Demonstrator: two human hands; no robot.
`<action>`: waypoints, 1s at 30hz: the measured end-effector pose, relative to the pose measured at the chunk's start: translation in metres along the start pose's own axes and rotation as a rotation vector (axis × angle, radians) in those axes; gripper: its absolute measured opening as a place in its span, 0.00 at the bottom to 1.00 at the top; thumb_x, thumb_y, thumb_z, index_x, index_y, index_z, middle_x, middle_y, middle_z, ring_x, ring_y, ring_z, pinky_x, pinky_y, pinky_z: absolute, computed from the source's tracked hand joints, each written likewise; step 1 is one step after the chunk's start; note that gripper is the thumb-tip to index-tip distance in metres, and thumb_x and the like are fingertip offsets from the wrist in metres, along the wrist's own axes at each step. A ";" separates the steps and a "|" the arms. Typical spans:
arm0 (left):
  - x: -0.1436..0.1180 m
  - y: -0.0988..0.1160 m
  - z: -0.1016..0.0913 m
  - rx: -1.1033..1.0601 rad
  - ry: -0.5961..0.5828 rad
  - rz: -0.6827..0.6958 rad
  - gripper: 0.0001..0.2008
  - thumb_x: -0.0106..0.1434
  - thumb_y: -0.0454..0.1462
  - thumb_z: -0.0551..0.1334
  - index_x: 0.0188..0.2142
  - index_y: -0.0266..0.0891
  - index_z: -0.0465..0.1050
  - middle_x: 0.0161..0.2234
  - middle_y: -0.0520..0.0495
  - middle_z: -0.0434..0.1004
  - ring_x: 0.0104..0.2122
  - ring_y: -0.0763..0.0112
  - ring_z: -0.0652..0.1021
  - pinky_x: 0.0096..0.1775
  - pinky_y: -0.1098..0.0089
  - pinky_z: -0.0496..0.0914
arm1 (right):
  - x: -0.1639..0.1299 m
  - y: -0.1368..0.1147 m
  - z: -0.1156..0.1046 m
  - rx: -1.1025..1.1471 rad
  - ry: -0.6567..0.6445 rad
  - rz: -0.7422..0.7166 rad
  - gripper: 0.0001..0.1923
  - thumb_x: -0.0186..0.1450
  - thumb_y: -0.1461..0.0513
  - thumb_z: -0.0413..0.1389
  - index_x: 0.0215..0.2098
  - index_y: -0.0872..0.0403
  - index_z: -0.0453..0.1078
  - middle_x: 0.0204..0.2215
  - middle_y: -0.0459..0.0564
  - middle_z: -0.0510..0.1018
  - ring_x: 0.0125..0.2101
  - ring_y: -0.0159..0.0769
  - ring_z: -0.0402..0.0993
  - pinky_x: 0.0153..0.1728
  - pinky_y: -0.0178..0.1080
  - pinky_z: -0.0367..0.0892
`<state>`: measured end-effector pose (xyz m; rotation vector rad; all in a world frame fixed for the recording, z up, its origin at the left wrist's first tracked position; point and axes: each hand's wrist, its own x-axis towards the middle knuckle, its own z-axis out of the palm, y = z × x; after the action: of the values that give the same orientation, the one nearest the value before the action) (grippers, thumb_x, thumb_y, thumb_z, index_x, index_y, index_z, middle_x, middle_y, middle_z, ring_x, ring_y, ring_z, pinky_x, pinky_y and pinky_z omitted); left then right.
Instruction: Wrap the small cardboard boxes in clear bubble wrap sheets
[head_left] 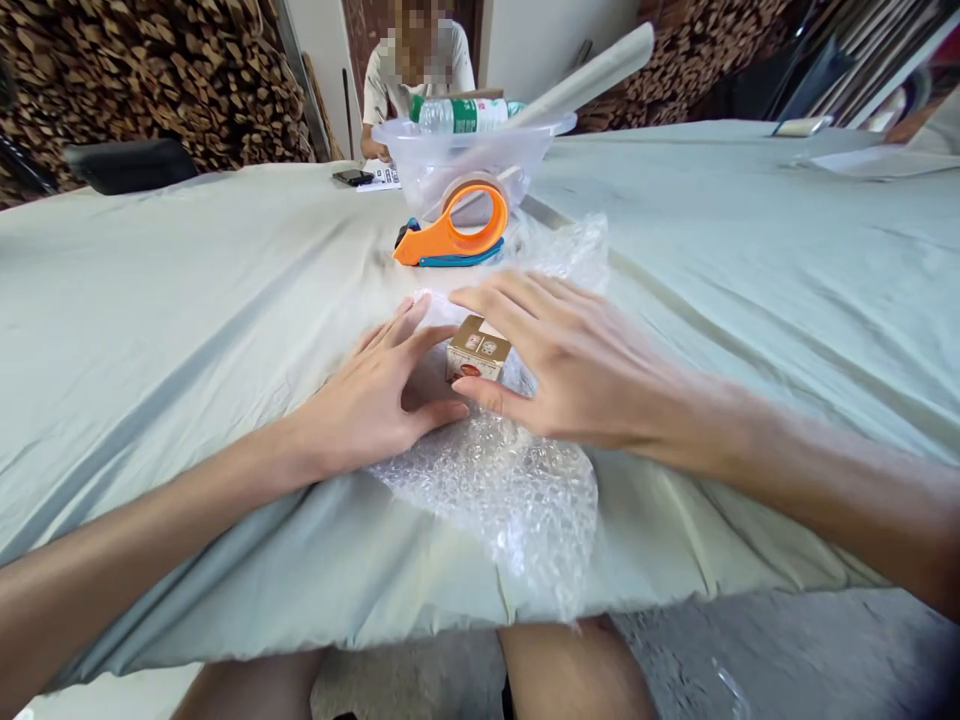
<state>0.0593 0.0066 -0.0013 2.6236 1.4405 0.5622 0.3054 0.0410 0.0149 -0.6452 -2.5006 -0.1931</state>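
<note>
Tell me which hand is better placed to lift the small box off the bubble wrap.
Right. The right hand already cups the small box, thumb at its base; the left hand lies flat on the bubble wrap beside it.

A cloth-covered table (187,300) bears bubble wrap (510,490), an orange tape dispenser (450,235), a clear bowl (472,150) and perhaps a phone (352,177).

**The count on my bench**

I see one small box (478,350), lying on one sheet of bubble wrap (517,490). My two hands are out: one left hand (375,395) and one right hand (577,365). Farther off I count one orange tape dispenser (450,232), one clear plastic bowl (469,150), one plastic bottle (461,115) with a green label, one rolled white tube (585,75), one phone (352,177), and one other person (418,60). One cloth-covered bench (150,320) carries it all.
</note>
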 end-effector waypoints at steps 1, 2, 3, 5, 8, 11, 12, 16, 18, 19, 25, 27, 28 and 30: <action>-0.002 0.000 -0.002 0.037 -0.028 -0.007 0.39 0.75 0.60 0.62 0.75 0.41 0.66 0.83 0.35 0.46 0.83 0.36 0.50 0.78 0.30 0.59 | 0.000 0.003 0.002 0.058 -0.029 0.061 0.31 0.76 0.49 0.59 0.69 0.60 0.70 0.61 0.68 0.80 0.59 0.62 0.79 0.59 0.62 0.76; -0.004 0.001 -0.003 0.086 -0.045 -0.004 0.40 0.75 0.62 0.60 0.74 0.39 0.67 0.84 0.35 0.41 0.83 0.35 0.47 0.80 0.29 0.53 | 0.000 0.007 0.004 0.136 -0.048 0.111 0.31 0.76 0.49 0.60 0.68 0.61 0.71 0.59 0.66 0.81 0.58 0.60 0.80 0.60 0.60 0.76; -0.006 0.001 -0.005 0.139 -0.044 0.010 0.41 0.75 0.64 0.57 0.72 0.37 0.69 0.84 0.36 0.38 0.84 0.36 0.45 0.81 0.29 0.48 | 0.000 0.010 0.004 0.222 -0.061 0.154 0.30 0.76 0.49 0.61 0.67 0.61 0.72 0.58 0.65 0.82 0.56 0.57 0.81 0.61 0.58 0.77; -0.011 0.000 -0.007 0.226 -0.019 0.053 0.43 0.76 0.67 0.52 0.69 0.36 0.72 0.84 0.35 0.41 0.84 0.39 0.48 0.82 0.31 0.45 | 0.003 0.015 0.000 0.370 -0.060 0.200 0.29 0.75 0.50 0.63 0.66 0.59 0.74 0.56 0.61 0.84 0.52 0.52 0.82 0.59 0.54 0.78; -0.015 -0.002 -0.010 0.308 0.017 0.049 0.51 0.74 0.71 0.46 0.67 0.28 0.74 0.80 0.24 0.55 0.81 0.37 0.57 0.81 0.32 0.51 | 0.009 0.024 -0.011 0.506 0.024 0.200 0.25 0.74 0.49 0.64 0.63 0.52 0.76 0.54 0.55 0.84 0.51 0.49 0.82 0.56 0.52 0.80; -0.016 -0.008 -0.010 0.371 0.083 0.016 0.54 0.73 0.72 0.45 0.61 0.22 0.78 0.75 0.16 0.64 0.78 0.31 0.64 0.79 0.32 0.59 | 0.011 0.039 -0.020 0.453 0.064 0.218 0.22 0.73 0.51 0.63 0.63 0.49 0.77 0.58 0.55 0.83 0.54 0.54 0.81 0.59 0.58 0.79; -0.015 -0.010 -0.009 0.381 0.110 0.010 0.52 0.75 0.70 0.46 0.60 0.22 0.79 0.74 0.16 0.65 0.78 0.31 0.65 0.78 0.31 0.60 | 0.010 0.046 -0.021 0.395 0.048 0.226 0.22 0.72 0.53 0.63 0.63 0.49 0.77 0.58 0.56 0.82 0.55 0.56 0.81 0.60 0.61 0.78; -0.013 -0.015 -0.011 0.321 0.183 0.065 0.35 0.82 0.55 0.52 0.72 0.29 0.69 0.76 0.28 0.66 0.78 0.42 0.67 0.79 0.37 0.62 | 0.001 0.081 -0.024 0.164 -0.059 0.265 0.24 0.68 0.57 0.62 0.62 0.52 0.79 0.58 0.60 0.82 0.59 0.62 0.79 0.65 0.67 0.74; -0.013 -0.016 -0.013 0.238 0.137 0.110 0.31 0.81 0.49 0.55 0.76 0.37 0.64 0.77 0.37 0.67 0.78 0.48 0.68 0.78 0.41 0.65 | -0.004 0.098 -0.025 0.100 -0.080 0.313 0.25 0.68 0.58 0.60 0.62 0.52 0.78 0.58 0.61 0.81 0.60 0.62 0.79 0.65 0.67 0.75; -0.013 -0.016 -0.015 0.194 0.093 0.115 0.31 0.81 0.48 0.56 0.77 0.40 0.63 0.77 0.40 0.68 0.77 0.50 0.69 0.77 0.43 0.67 | -0.006 0.105 -0.025 0.080 -0.097 0.339 0.25 0.68 0.58 0.59 0.63 0.51 0.77 0.57 0.61 0.81 0.59 0.62 0.79 0.64 0.68 0.75; -0.007 -0.024 -0.020 -0.016 -0.061 0.010 0.33 0.76 0.61 0.58 0.69 0.46 0.75 0.73 0.43 0.74 0.72 0.44 0.75 0.73 0.37 0.71 | -0.007 0.109 -0.013 0.016 -0.125 0.397 0.35 0.69 0.53 0.62 0.72 0.54 0.67 0.68 0.67 0.74 0.65 0.68 0.75 0.67 0.71 0.71; -0.005 -0.028 -0.021 -0.085 -0.017 0.007 0.29 0.77 0.61 0.59 0.65 0.49 0.78 0.67 0.43 0.81 0.66 0.47 0.80 0.68 0.41 0.76 | -0.007 0.104 -0.006 -0.015 -0.069 0.371 0.38 0.70 0.49 0.62 0.74 0.55 0.65 0.70 0.68 0.72 0.68 0.69 0.72 0.69 0.71 0.67; -0.004 -0.029 -0.021 -0.093 0.013 0.017 0.27 0.77 0.59 0.59 0.65 0.50 0.79 0.64 0.43 0.83 0.62 0.49 0.82 0.65 0.43 0.79 | -0.007 0.102 -0.002 -0.017 -0.045 0.358 0.39 0.71 0.48 0.62 0.74 0.56 0.66 0.69 0.68 0.73 0.67 0.68 0.73 0.69 0.70 0.68; -0.004 -0.030 -0.019 -0.030 0.070 0.057 0.25 0.77 0.55 0.60 0.65 0.48 0.79 0.60 0.40 0.83 0.59 0.48 0.83 0.63 0.44 0.79 | -0.008 0.100 0.004 0.006 -0.023 0.342 0.38 0.71 0.47 0.62 0.73 0.58 0.67 0.65 0.68 0.77 0.63 0.65 0.77 0.66 0.66 0.71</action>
<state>0.0270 0.0182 0.0076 2.6543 1.3676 0.6833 0.3586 0.1263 0.0076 -1.0617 -2.3648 -0.0507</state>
